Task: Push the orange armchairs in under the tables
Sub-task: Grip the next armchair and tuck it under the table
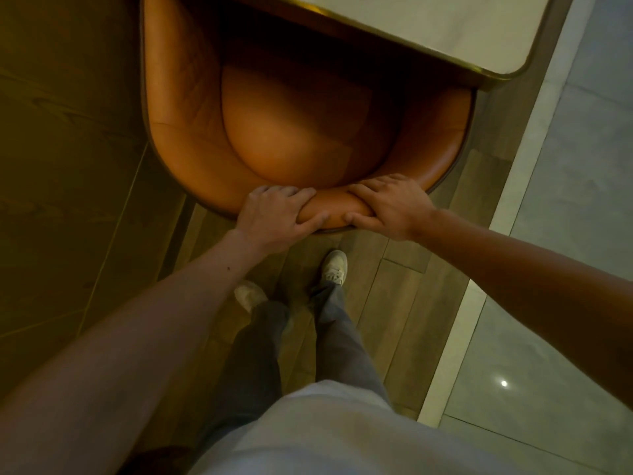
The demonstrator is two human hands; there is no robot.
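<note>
An orange leather armchair with a curved backrest fills the upper middle of the head view. Its front part sits under a pale marble table with a brass rim at the upper right. My left hand grips the top of the backrest, fingers over the inside and thumb along the outside. My right hand grips the same backrest edge just to the right, a small stretch of leather showing between the two hands.
A dark wooden wall panel stands close on the chair's left. Wood plank floor lies under my feet, with my two pale shoes just behind the chair. To the right runs a light stone strip and glossy grey tile floor.
</note>
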